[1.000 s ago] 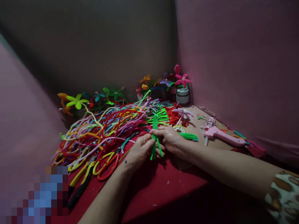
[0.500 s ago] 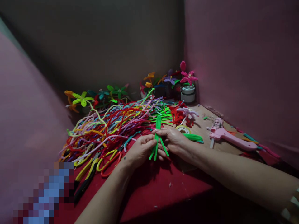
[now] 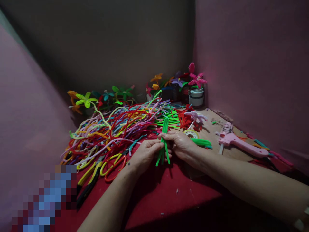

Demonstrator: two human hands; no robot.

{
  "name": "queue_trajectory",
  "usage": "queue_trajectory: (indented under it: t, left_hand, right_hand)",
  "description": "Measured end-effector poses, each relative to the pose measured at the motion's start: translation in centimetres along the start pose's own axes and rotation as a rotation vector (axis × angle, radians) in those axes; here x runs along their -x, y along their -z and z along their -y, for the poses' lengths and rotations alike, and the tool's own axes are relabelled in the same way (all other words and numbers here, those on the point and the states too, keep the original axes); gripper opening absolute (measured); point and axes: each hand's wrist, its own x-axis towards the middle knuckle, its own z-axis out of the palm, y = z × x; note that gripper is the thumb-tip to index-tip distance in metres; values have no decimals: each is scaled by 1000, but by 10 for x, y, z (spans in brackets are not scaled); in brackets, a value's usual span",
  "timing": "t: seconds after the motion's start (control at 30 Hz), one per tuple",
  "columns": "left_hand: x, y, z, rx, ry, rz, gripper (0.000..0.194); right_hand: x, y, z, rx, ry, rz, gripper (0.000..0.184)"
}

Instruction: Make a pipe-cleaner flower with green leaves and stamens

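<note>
Both hands meet over the red table (image 3: pixel 169 196) and pinch one bundle of bright green pipe cleaners (image 3: pixel 164 129). My left hand (image 3: pixel 145 156) is closed on the bundle's lower part, where loose green ends splay downward. My right hand (image 3: pixel 180 143) is closed around its middle from the right. The folded green top sticks up above my fingers.
A big tangle of many-coloured pipe cleaners (image 3: pixel 113 129) covers the table's left half. Orange-handled scissors (image 3: pixel 113 167) and yellow-black pliers (image 3: pixel 90 178) lie at its near edge. A pink glue gun (image 3: pixel 238 141) lies on the right. Finished pipe-cleaner flowers (image 3: pixel 196 80) and a tape roll (image 3: pixel 190 132) stand behind.
The splayed lower ends of the green bundle have drawn closer together between my hands. Both hands keep their hold; the view shifted slightly.
</note>
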Motion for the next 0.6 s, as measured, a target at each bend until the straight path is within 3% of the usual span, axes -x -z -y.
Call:
queue_trajectory:
  t: [0.13, 0.33, 0.6]
  left_hand:
    - [0, 3, 2, -19, -16, -24, 19]
    - [-2, 3, 4, 129, 38, -12, 20]
    - [-3, 2, 6, 94, -3, -63, 24]
  right_hand:
    - [0, -1, -1, -28, 48, -36, 15]
    - [-1, -1, -4, -41, 87, -17, 14]
    - [1, -1, -3, 10, 52, -39, 10]
